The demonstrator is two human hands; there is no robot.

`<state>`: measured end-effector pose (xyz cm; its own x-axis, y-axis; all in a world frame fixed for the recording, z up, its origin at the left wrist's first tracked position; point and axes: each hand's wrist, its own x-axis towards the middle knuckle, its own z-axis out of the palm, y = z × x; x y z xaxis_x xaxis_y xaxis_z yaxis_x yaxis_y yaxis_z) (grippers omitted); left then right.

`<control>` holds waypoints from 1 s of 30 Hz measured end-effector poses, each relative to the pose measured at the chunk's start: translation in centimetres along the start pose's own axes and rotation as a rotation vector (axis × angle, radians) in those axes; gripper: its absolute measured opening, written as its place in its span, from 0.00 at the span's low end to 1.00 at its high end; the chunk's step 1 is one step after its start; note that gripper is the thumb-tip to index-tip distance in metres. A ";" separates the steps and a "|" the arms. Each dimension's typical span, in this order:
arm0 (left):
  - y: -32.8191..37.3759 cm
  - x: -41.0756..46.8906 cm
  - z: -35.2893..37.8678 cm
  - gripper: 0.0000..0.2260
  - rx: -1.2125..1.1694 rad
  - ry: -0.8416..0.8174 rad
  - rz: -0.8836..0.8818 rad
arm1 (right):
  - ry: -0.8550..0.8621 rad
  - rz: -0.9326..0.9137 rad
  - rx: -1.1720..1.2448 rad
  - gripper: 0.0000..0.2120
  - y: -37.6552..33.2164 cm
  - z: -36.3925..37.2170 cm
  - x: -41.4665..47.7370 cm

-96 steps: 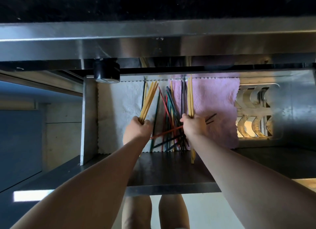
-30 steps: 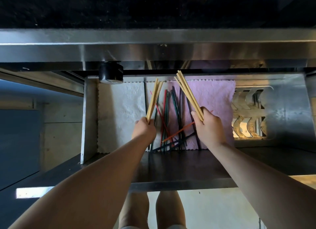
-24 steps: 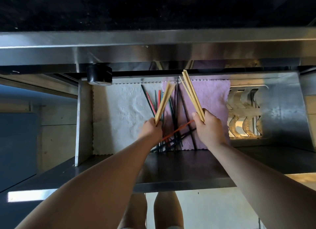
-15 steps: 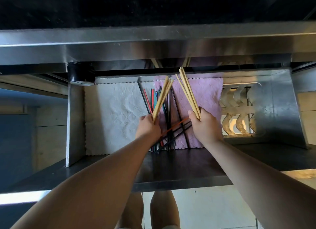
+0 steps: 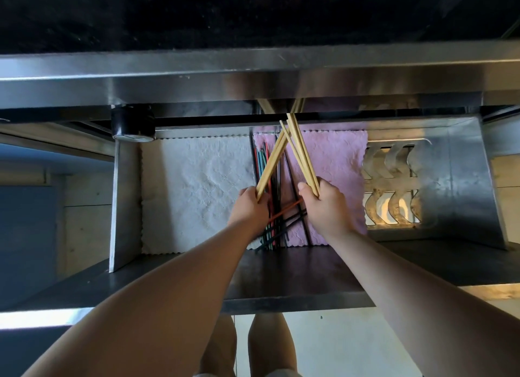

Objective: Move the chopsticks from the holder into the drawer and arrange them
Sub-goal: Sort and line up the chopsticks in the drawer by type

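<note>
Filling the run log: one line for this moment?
left hand: grips wooden bundle | right hand: grips wooden bundle | bundles crossed above drawer | coloured chopsticks: jumbled

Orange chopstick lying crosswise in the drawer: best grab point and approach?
Take the orange chopstick at its bare middle stretch, between the left hand and right hand. Come from above, pinching across the thin shaft. It lies slanted on top of the dark chopsticks, and both ends look hidden by the hands.

Black glossy appliance panel (image 5: pixel 197 14) overhead, faint white characters printed along its top edge. Brushed stainless steel trim (image 5: pixel 168 81) beneath. Pale tiled floor (image 5: pixel 337 345) below. Blue cabinet front (image 5: pixel 25 236) left, dimly lit.
</note>
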<state>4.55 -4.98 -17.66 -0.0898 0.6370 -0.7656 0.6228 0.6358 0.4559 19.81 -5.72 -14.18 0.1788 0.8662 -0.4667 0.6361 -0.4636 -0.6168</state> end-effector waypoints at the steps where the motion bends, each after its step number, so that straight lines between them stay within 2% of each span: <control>1: -0.4 0.0 -0.5 0.10 0.008 0.024 -0.015 | -0.020 0.009 0.019 0.16 -0.2 0.2 0.1; 5: -2.7 0.1 -3.2 0.09 -0.027 0.045 -0.129 | -0.157 0.073 0.045 0.14 -1.8 1.2 0.5; 9: -5.2 -0.7 -6.0 0.11 -0.023 0.049 -0.086 | -0.280 0.158 0.031 0.16 -3.0 3.0 0.9; 15: -8.4 -1.0 -9.1 0.16 -0.248 0.051 -0.217 | -0.441 0.274 0.086 0.14 -5.8 6.7 0.4; 20: -9.6 0.0 -11.2 0.14 -0.386 0.110 -0.290 | -0.468 0.379 0.239 0.11 -8.8 10.0 0.3; 26: -11.9 0.6 -12.9 0.07 -0.362 0.174 -0.279 | -0.442 0.449 0.315 0.11 -10.2 14.1 0.2; 30: -13.0 1.3 -13.8 0.04 -0.468 0.172 -0.303 | -0.429 0.444 0.212 0.12 -10.8 15.8 0.0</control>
<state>-14.45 -6.37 -18.36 -0.3596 0.4335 -0.8263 0.1432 0.9007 0.4102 1.09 -3.60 -17.50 0.0473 0.4528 -0.8903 0.4013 -0.8248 -0.3982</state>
